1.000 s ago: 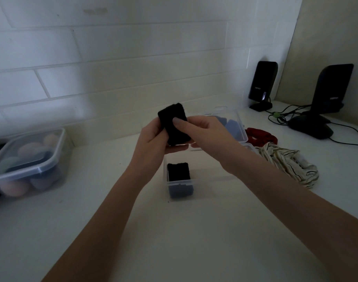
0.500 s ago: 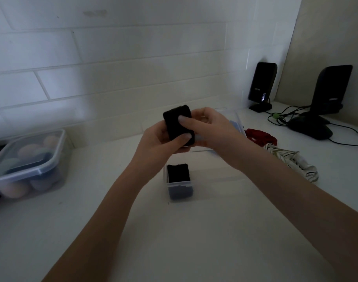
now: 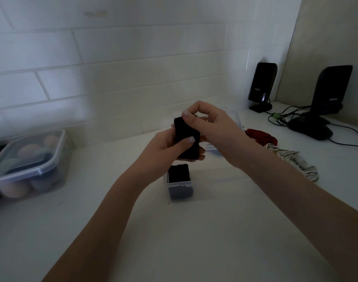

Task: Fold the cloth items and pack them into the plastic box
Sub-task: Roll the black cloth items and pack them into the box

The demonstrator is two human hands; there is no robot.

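Head view: both hands [image 3: 196, 139] grip folded black cloth [image 3: 186, 141] (above plastic box [image 3: 214, 186]).

Your path down into the clear plastic box [image 3: 210, 185] is open right of the folded black cloth [image 3: 178, 176]; striped cloth [image 3: 296, 161] sits beside it.

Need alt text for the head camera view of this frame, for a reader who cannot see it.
Both hands hold a small folded black cloth above a clear plastic box on a white counter, the left hand gripping it and the right hand pinching its top. The box already holds a black folded piece; a striped cloth and a red cloth lie to the right.
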